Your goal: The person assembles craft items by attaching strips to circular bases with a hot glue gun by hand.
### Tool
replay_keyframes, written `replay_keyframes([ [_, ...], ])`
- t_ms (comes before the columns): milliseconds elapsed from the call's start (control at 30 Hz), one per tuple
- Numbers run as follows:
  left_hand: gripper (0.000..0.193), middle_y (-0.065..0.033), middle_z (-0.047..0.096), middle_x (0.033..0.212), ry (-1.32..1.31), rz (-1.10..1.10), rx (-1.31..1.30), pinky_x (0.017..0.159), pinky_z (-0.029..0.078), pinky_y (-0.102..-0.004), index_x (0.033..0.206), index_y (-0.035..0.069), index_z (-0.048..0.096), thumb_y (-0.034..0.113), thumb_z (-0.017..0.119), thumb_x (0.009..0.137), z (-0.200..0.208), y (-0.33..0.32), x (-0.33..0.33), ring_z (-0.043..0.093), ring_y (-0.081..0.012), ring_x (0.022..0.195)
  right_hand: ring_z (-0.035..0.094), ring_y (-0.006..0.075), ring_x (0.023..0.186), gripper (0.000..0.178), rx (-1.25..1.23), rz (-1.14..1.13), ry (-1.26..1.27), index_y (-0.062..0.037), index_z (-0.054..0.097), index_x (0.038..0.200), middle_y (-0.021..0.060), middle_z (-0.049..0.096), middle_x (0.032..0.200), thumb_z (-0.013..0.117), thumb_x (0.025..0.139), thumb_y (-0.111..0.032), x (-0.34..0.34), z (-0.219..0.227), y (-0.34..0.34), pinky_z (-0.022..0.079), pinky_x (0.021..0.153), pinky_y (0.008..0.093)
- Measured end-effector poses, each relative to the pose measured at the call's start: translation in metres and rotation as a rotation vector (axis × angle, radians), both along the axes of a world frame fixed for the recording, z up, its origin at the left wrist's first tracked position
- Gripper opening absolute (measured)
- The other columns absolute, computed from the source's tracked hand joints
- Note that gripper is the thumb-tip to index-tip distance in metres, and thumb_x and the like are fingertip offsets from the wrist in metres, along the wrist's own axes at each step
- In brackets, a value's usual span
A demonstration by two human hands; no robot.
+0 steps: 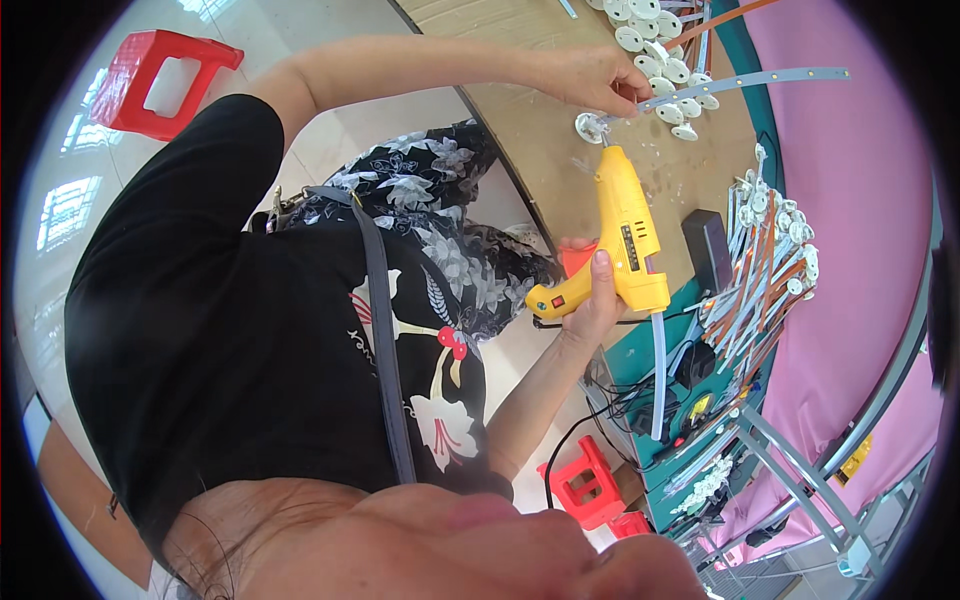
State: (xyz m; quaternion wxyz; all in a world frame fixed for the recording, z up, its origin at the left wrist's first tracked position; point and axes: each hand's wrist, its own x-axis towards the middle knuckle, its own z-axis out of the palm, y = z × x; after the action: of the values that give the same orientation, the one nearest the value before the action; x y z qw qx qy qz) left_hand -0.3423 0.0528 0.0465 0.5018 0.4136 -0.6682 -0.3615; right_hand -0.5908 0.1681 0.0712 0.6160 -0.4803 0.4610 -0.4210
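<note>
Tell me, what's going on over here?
A person is working at a brown tabletop with both hands. The right hand grips a yellow glue gun, its nozzle close to a white disc; whether they touch is hard to tell. The left hand pinches a pale dotted strip by the end near that disc. More white discs lie heaped beyond, with a bundle of strips nearby.

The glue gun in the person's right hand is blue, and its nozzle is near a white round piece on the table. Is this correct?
Not the colour: the head view shows that the glue gun is yellow. It is in the right hand, with its nozzle near a white round piece on the table.
</note>
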Motion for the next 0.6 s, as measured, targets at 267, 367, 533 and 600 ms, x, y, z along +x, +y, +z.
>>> replay_keyframes([
  [267, 0.023, -0.0048, 0.067, 0.082, -0.147, 0.025, 0.025, 0.068, 0.05, -0.0238, 0.098, 0.001, 0.065, 0.02, 0.064, 0.083, 0.018, 0.011, -0.002, 0.06, -0.0083, 0.074, 0.061, 0.0204, 0.077, 0.037, -0.063, -0.035, 0.084, -0.0009, 0.049, 0.111, 0.0132, 0.063, 0.083, 0.065, 0.08, -0.013, 0.004, -0.001, 0.0, 0.049, 0.074, 0.0325],
  [367, 0.023, -0.0057, 0.067, 0.079, -0.159, 0.025, 0.031, 0.067, 0.05, -0.0238, 0.098, 0.001, 0.066, 0.019, 0.065, 0.083, 0.019, 0.013, -0.001, 0.061, -0.0087, 0.071, 0.061, 0.0201, 0.078, 0.038, -0.042, -0.022, 0.071, -0.0008, 0.048, 0.112, 0.0131, 0.064, 0.082, 0.065, 0.08, -0.014, 0.008, 0.003, -0.002, 0.049, 0.074, 0.0323],
  [533, 0.022, -0.0058, 0.067, 0.078, -0.135, 0.033, -0.008, 0.065, 0.05, -0.0237, 0.097, 0.0, 0.066, 0.017, 0.066, 0.082, 0.018, 0.014, -0.002, 0.061, -0.0093, 0.069, 0.061, 0.0203, 0.075, 0.04, -0.043, -0.024, 0.066, -0.0012, 0.046, 0.113, 0.014, 0.063, 0.08, 0.065, 0.08, -0.014, 0.008, 0.002, -0.005, 0.05, 0.071, 0.0318],
  [600, 0.022, -0.0059, 0.067, 0.078, -0.129, 0.035, -0.016, 0.065, 0.05, -0.0237, 0.096, 0.0, 0.066, 0.016, 0.066, 0.082, 0.019, 0.015, -0.001, 0.062, -0.0095, 0.069, 0.061, 0.0204, 0.074, 0.041, -0.023, -0.023, 0.057, -0.0014, 0.045, 0.114, 0.0143, 0.063, 0.079, 0.065, 0.08, -0.014, 0.01, 0.004, -0.006, 0.05, 0.07, 0.0316],
])
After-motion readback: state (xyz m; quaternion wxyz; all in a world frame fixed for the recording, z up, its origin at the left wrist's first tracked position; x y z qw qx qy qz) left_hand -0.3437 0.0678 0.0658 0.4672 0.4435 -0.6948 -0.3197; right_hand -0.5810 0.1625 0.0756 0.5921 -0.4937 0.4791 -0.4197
